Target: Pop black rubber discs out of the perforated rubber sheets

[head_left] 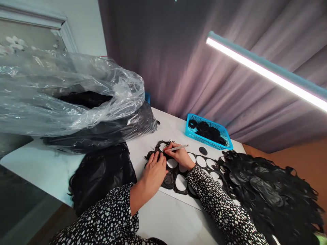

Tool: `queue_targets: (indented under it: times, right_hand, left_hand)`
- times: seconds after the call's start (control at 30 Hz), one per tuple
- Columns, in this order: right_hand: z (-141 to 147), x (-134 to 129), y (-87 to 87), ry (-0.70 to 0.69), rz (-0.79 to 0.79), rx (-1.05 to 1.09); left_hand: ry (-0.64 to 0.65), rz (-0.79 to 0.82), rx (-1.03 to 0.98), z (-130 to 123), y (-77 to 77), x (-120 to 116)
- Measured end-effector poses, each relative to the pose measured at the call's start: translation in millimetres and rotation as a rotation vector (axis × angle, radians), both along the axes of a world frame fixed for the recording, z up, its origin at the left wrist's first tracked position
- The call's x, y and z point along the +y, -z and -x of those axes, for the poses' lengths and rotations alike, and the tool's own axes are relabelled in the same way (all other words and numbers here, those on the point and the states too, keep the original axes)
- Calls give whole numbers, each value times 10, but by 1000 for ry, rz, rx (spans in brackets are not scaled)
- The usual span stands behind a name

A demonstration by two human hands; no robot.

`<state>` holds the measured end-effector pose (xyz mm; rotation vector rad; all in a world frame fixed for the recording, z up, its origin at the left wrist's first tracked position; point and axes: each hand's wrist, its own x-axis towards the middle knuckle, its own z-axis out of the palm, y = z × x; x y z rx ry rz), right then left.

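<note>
A black sheet [178,190] full of round cut-out holes lies on the white table, and white shows through the holes. My left hand [155,170] rests on its left end, palm down with the fingers apart. Just to the right, my right hand [181,156] is closed around a thin white pen-like tool [182,147], its tip hidden by the fingers near the sheet's upper left edge. One black disc [203,151] lies behind the sheet.
A blue basket [209,144] with black round pieces stands at the back. Black scraps [270,190] are heaped at the right. A large clear plastic bag [102,98] and black material [104,173] take up the left. A lit lamp [265,69] hangs overhead.
</note>
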<state>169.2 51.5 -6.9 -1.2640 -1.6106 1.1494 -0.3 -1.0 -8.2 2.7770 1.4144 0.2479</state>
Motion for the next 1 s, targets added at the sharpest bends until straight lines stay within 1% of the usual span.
queue_targets:
  times: [0.13, 0.3, 0.4, 0.5, 0.53, 0.57, 0.6, 0.63, 0.7, 0.73, 0.77, 0.8, 0.83, 0.87, 0.9, 0.93, 1.0]
  right_hand:
    - [6, 15, -19, -7, -2, -4]
    - [-5, 8, 26, -26, -38, -37]
    - [26, -45, 27, -36, -186, -213]
    - [95, -103, -5, -149, -372, -459]
    - [105, -103, -23, -189, -424, -518]
    - [94, -87, -44, -197, -471, -560]
    - [55, -54, -71, -160, -514, -588]
    - [-17, -6, -106, -57, -552, -607]
    - [-255, 115, -200, 283, -594, -622]
    - [-408, 171, -256, 495, -592, -625]
    - [-566, 213, -314, 677, -578, -625]
    - [-716, 234, -368, 816, -558, -618]
    - [-842, 230, -416, 895, -523, -611]
    - [-935, 201, -452, 919, -476, -587]
    - [-987, 148, -477, 892, -412, -545]
    - [-997, 74, -488, 829, -336, -480]
    - [-902, -111, -476, 667, -183, -300]
  left_hand:
    - [9, 27, -32, 8, -12, 7]
    - [13, 37, -76, 10, 16, 26]
    - [43, 24, -123, 24, 52, 47]
    - [82, 35, -146, 52, 73, 72]
    - [87, 40, -146, 61, 75, 78]
    - [89, 44, -144, 68, 74, 83]
    - [90, 48, -143, 73, 71, 87]
    - [90, 51, -142, 75, 66, 89]
    - [87, 55, -142, 77, 47, 94]
    - [83, 55, -144, 79, 33, 101]
    - [79, 54, -146, 84, 16, 115]
    - [76, 52, -150, 93, -5, 136]
    - [71, 48, -157, 106, -30, 165]
    - [61, 41, -167, 122, -59, 200]
    - [41, 30, -180, 141, -90, 237]
    - [16, 13, -193, 160, -124, 269]
    - [-32, -31, -201, 189, -187, 296]
